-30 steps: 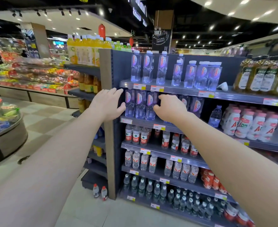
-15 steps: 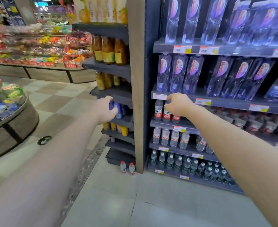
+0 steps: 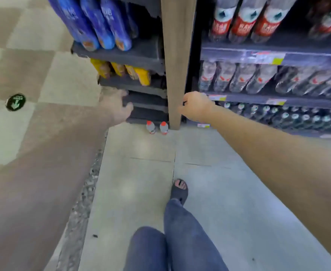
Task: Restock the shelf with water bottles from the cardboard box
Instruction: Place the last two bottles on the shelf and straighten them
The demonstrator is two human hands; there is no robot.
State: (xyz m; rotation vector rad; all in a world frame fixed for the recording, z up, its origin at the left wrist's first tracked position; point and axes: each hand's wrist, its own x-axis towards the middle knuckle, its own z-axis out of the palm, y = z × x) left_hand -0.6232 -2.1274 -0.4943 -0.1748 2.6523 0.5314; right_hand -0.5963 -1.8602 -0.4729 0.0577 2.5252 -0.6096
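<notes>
Two small red-capped water bottles (image 3: 157, 127) stand on the floor at the foot of the shelf's wooden end post (image 3: 178, 61). My left hand (image 3: 119, 106) hangs blurred to the left of the post, fingers apart, holding nothing, above and left of the two bottles. My right hand (image 3: 194, 106) is just right of the post, fingers curled loosely with nothing in them, in front of the lower shelf edge (image 3: 277, 100). Rows of water bottles (image 3: 238, 77) fill the shelves on the right. No cardboard box is in view.
Blue bottles (image 3: 94, 24) and yellow packs (image 3: 129, 72) fill the end-cap shelves at left. My legs in jeans and a sandalled foot (image 3: 179, 189) stand on the grey floor tiles. A round green floor sticker (image 3: 15, 102) lies at far left.
The view has tilted down from the upper shelves to the floor and lowest shelves. Both hands have dropped from the mid shelves to near the post's base, still holding nothing.
</notes>
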